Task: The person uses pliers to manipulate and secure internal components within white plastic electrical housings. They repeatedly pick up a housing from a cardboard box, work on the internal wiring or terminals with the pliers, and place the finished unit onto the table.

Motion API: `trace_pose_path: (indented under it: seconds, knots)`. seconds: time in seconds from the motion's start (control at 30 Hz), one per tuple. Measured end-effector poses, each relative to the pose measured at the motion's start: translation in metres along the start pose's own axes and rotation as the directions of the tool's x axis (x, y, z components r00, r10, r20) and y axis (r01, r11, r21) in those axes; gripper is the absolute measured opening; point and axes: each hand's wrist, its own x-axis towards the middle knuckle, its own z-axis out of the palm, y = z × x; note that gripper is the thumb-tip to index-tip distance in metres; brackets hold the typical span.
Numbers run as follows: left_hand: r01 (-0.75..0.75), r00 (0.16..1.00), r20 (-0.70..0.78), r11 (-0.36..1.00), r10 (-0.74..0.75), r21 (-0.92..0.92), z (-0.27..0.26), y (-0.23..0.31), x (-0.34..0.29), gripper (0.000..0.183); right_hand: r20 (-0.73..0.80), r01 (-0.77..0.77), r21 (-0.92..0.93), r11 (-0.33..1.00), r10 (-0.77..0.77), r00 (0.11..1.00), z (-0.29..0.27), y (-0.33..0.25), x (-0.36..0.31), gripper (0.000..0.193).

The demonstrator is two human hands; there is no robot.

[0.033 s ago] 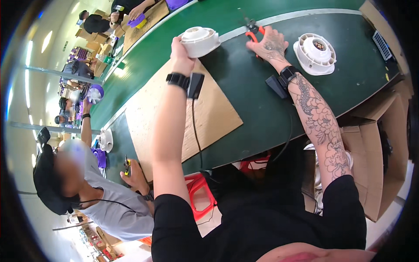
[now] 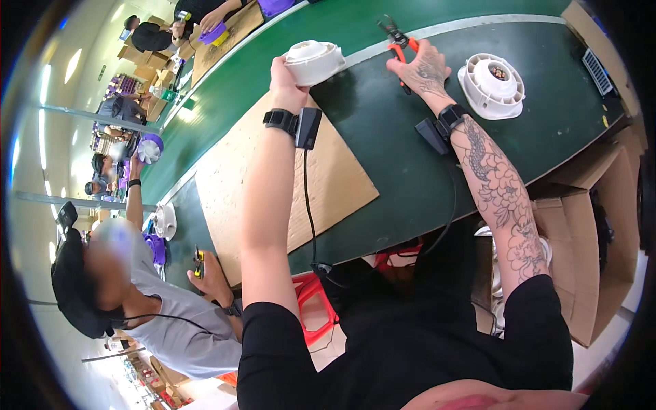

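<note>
My left hand [image 2: 290, 85] grips a round white plastic housing [image 2: 314, 63] by its near left side, holding it up over the far end of the cardboard sheet. Pliers [image 2: 398, 46] with orange-red handles are in my right hand [image 2: 425, 67], their dark jaws pointing away from me. They stay apart from the housing. Fingers and palm hide part of the handles. To the right of my right hand, a second white housing [image 2: 493, 86] with ribs round its rim rests on the green table.
A flat cardboard sheet [image 2: 273, 184] lies on the green table [image 2: 403, 171]. An open cardboard box [image 2: 570, 239] stands at the right edge. On the left, a co-worker [image 2: 167, 314] holds a purple-rimmed part [image 2: 150, 147] and a yellow-black tool [image 2: 199, 263]. Cables hang from my wrist devices.
The pliers have tilted slightly and show more sharply, jaws turned a little to the right. My left hand and the housing have shifted very slightly. The co-worker's part has turned.
</note>
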Motion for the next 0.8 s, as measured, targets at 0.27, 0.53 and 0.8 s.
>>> trace_pose_path:
  seconds: [0.27,0.53,0.8]
  knots:
    - [0.141,0.984,-0.126,0.98,-0.124,0.139,0.02,-0.014,0.062,0.048,-0.16,0.041,0.236,0.971,-0.003,0.987,0.015,0.009,0.005,0.084]
    - [-0.501,0.864,0.441,0.327,0.243,0.801,0.09,-0.043,0.052,0.035,-0.334,0.146,0.534,0.833,0.049,0.941,0.031,0.018,0.007,0.078]
    - [-0.739,0.587,0.81,0.416,0.012,0.529,0.191,-0.119,0.095,0.039,-0.354,0.217,0.618,0.756,0.02,0.935,0.031,-0.005,-0.006,0.069]
